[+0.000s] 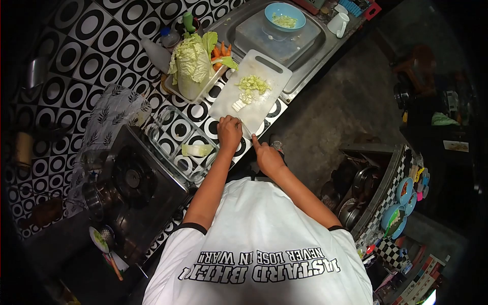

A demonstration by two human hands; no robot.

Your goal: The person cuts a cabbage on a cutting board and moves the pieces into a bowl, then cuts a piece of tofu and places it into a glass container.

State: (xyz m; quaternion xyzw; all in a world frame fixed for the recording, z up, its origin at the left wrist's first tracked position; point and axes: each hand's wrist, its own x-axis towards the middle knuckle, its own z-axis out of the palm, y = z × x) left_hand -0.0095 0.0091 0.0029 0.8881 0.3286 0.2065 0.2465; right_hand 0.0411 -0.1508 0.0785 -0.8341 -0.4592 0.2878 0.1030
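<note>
On the white cutting board (264,107) lies a pile of chopped napa cabbage (253,84), with pale sliced stem pieces (238,104) nearer me. My left hand (230,131) rests at the board's near edge, fingers curled and pressed down; whatever lies under them is hidden. Beside it, my right hand (268,157) is closed around a knife (247,128), index finger stretched forward along it. The handle is hidden in my palm, and the thin blade lies at the near end of the board, close to my left fingers.
A napa cabbage (192,68) and carrots (219,54) fill a clear container behind the board. Left of my arm, a glass dish (163,133) holds a cabbage piece (197,150). A stove (133,178) stands further left. A blue bowl (285,11) sits over the sink (323,43).
</note>
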